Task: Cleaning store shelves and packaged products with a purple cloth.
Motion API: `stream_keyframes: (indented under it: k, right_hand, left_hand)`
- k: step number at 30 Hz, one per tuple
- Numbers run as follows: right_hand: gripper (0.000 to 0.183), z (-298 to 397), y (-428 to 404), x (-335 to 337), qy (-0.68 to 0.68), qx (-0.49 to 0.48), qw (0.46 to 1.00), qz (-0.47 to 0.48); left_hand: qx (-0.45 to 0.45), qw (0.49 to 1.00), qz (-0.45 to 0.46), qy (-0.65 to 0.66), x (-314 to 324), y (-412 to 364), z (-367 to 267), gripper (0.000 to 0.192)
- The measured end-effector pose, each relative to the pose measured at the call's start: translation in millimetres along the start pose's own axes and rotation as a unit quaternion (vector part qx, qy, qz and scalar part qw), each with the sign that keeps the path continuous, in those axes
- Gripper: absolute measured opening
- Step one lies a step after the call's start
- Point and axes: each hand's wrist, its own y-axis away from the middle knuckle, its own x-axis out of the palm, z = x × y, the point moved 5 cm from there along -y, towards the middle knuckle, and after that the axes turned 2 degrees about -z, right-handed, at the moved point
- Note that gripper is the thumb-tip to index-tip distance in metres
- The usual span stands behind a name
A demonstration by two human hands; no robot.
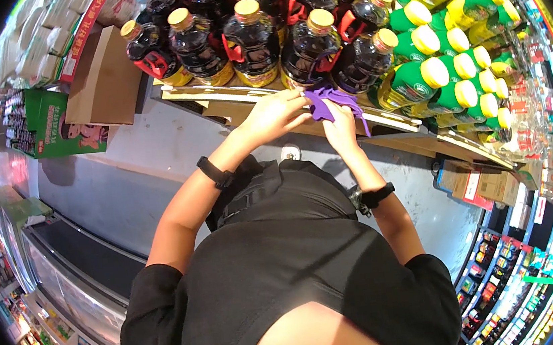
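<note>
A purple cloth (322, 106) is bunched in my right hand (340, 126) at the front edge of the display shelf (227, 92). Its loose ends hang over the shelf rail. My left hand (275, 114) reaches to the same edge with fingers spread, fingertips beside the cloth; whether they touch it cannot be made out. Just behind both hands stands a dark bottle (310, 50) with a yellow cap and a red handle. A similar bottle (365, 62) leans in the view to its right, and another dark bottle (251, 44) is on its left.
Rows of green-wrapped bottles (413, 80) with yellow caps fill the shelf's right side. A cardboard box (112, 76) and a green printed carton (56, 125) are at left. A black-topped cabinet (91, 257) stands lower left. More cartons (485, 186) sit under the shelf at right.
</note>
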Motion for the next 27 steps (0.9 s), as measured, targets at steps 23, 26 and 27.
stream_keyframes:
  k: [23,26,27]
  right_hand:
    - [0.042,245.0,-52.5,296.2,-0.417,0.256,0.788,0.373]
    - [0.040,266.6,-52.2,343.7,-0.402,0.269,0.771,0.415]
    - [0.040,271.8,-51.9,357.2,-0.387,0.282,0.770,0.422]
  left_hand:
    - [-0.430,0.609,-0.175,0.643,-184.0,323.6,155.6,0.053]
    - [-0.420,0.581,-0.288,0.635,-226.4,352.5,157.7,0.046]
    - [-0.417,0.584,-0.296,0.631,-235.7,361.9,158.8,0.046]
